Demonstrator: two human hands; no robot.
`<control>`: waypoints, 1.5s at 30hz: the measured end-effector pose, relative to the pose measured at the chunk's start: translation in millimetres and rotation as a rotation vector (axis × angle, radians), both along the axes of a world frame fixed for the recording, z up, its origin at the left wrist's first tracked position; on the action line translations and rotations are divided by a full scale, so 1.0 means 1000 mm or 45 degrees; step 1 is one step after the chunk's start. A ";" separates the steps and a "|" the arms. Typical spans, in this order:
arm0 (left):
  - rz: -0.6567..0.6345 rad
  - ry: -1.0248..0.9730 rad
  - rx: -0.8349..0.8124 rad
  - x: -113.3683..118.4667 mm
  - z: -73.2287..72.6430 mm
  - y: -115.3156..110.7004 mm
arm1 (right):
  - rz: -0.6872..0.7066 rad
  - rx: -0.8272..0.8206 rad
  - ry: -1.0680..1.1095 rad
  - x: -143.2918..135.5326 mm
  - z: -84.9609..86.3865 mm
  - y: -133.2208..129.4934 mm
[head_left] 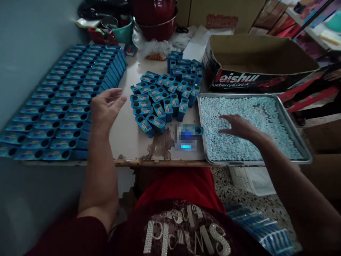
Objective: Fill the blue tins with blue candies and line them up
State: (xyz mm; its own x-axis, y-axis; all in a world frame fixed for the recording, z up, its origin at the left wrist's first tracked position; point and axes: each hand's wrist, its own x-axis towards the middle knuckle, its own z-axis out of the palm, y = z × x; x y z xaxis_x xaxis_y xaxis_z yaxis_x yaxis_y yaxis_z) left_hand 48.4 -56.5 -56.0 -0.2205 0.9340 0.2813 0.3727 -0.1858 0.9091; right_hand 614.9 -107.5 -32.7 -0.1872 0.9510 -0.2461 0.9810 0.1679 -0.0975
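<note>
My left hand (106, 106) is raised between two groups of small blue plastic boxes, fingers curved, with a gap between thumb and fingertips and nothing visible in it. Beside it, on the left, stand long tight rows of these boxes (55, 115), each with a dark round spot on its labelled top. A looser cluster of the same boxes (160, 94) stands mid-table. Over a metal tray (294, 129), my right hand (237, 126) spreads its fingers above small pale blue and white pellets (239, 149). One blue box (198, 130) lies against the tray's left rim, partly blurred out.
An open cardboard box (234, 76) stands behind the tray. Red bowls (156, 28), a teal basin (124, 32) and a clear plastic bag (157, 49) line the back. The table's worn front edge (165, 163) is close to my body. A white crate (242, 179) sits below.
</note>
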 end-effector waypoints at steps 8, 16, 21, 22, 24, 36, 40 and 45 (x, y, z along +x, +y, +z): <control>-0.033 0.508 0.104 0.022 -0.059 -0.133 | 0.052 0.034 -0.134 -0.023 -0.046 -0.042; -0.192 0.745 0.118 0.054 -0.081 -0.188 | -0.081 -0.119 0.596 0.011 -0.035 -0.004; -0.319 0.683 0.184 0.081 -0.086 -0.179 | -0.474 -0.345 0.988 -0.008 -0.020 -0.026; -0.333 0.658 0.196 0.087 -0.085 -0.174 | -0.527 -0.388 1.018 -0.015 -0.018 -0.029; -0.345 0.611 0.204 0.097 -0.085 -0.164 | -0.572 -0.413 1.024 -0.028 -0.012 -0.031; -0.464 -0.118 0.030 0.184 -0.089 -0.108 | -0.390 -0.487 1.047 -0.037 0.017 -0.027; -0.628 -0.169 -0.181 0.208 -0.077 -0.078 | -0.365 -0.551 1.252 -0.054 0.042 -0.034; -0.656 -0.080 -0.032 0.233 -0.040 -0.063 | -0.331 -0.553 1.375 -0.064 0.075 -0.024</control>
